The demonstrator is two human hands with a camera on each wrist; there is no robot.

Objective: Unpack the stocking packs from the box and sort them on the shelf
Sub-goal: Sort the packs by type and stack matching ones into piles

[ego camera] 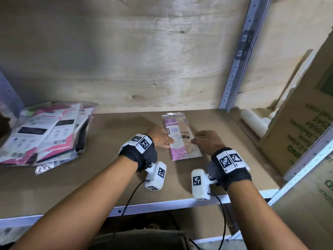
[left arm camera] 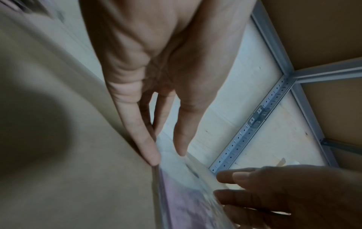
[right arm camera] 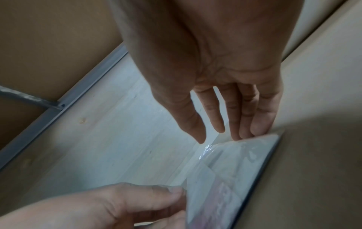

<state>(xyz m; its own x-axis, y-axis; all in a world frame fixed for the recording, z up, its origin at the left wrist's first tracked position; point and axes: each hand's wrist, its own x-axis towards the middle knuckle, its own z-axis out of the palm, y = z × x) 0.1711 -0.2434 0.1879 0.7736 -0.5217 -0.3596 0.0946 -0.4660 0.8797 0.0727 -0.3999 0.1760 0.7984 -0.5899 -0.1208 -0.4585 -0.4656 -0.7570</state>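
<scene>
A lilac stocking pack [ego camera: 181,137] lies flat on the brown shelf [ego camera: 111,184], about midway along it and a little back from the front edge, its long side running away from the person. The left hand [ego camera: 159,137] meets the pack's left edge and the right hand [ego camera: 207,141] its right edge, so the pack sits between them. In the wrist views both hands are spread and relaxed, fingers nearly straight: the left fingertips [left arm camera: 152,156] touch the shelf right at the pack's border, the left thumb resting on top of the film, and the right fingertips [right arm camera: 254,131] press at the far corner. Neither hand curls round the pack. That flat-handed contact from both sides suggests squaring the pack and nudging it into its spot rather than lifting it; the slippery film would slide easily on the board. At the shelf's left end a pile of pink-and-white packs [ego camera: 45,134] in clear wrap leans loosely, well apart from the lilac one, which probably starts a separate group by kind. A cardboard carton [ego camera: 304,112] stands at the right, beyond the upright post [ego camera: 236,60]. Part of a box [ego camera: 144,239] shows below the shelf, its contents out of sight, so how many packs remain cannot be told.
</scene>
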